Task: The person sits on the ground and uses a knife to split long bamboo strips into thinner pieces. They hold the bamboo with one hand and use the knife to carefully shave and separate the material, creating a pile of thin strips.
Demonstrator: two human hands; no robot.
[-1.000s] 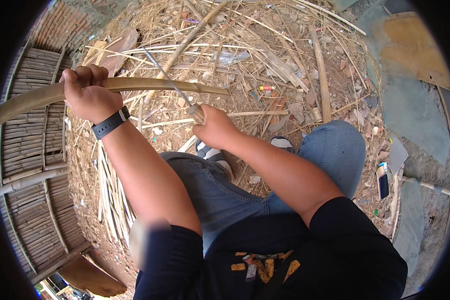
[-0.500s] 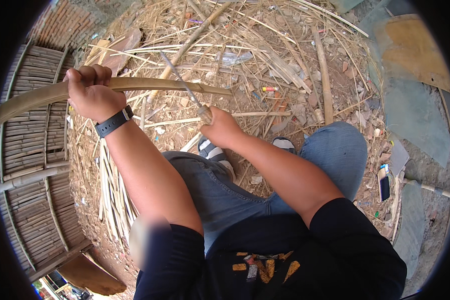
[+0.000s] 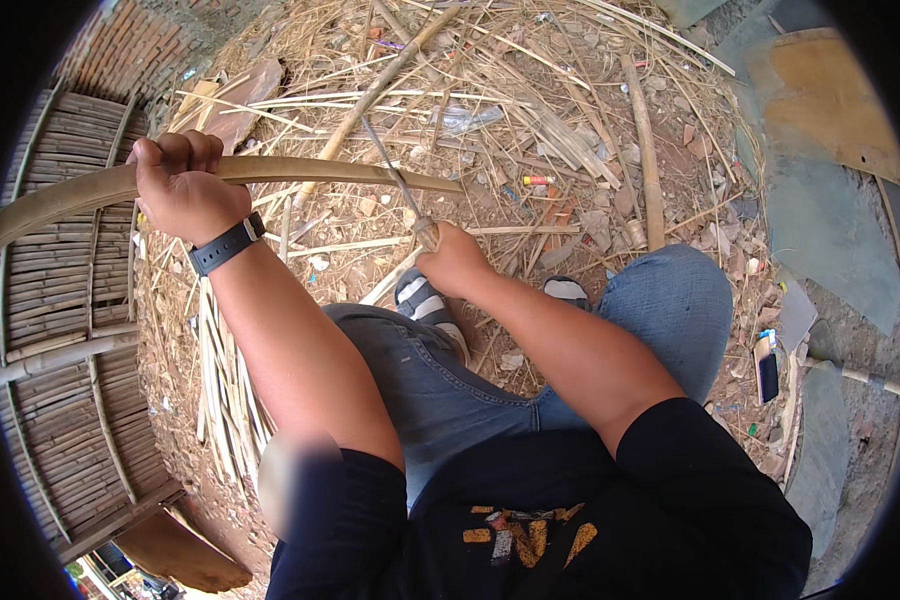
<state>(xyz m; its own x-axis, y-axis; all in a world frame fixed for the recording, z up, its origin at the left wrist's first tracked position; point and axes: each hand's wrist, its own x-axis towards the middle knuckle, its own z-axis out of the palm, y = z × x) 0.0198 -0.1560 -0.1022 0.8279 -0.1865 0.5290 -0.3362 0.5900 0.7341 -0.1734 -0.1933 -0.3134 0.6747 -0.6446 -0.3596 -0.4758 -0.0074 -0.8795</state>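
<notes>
My left hand (image 3: 192, 185), with a dark watch strap at its wrist, is closed around a long bamboo strip (image 3: 300, 170). The strip runs from the left edge across in front of me and tapers to an end near the middle. In my right hand (image 3: 454, 262) is the handle of a knife (image 3: 402, 185) with a long narrow blade. The blade points up and to the left and crosses the strip near its tapered end. Whether the edge touches the strip, I cannot tell.
Split bamboo strips (image 3: 232, 390) lie in a bundle at the left. Bamboo poles (image 3: 645, 150) and shavings litter the ground ahead. A bamboo slat wall (image 3: 65, 300) stands at the left. A phone (image 3: 767, 370) lies at the right, near grey sheets (image 3: 835, 240).
My right hand has shifted slightly right and down with the knife, and the blade has slid along the strip toward its tapered end. My left hand and the strip are almost unmoved.
</notes>
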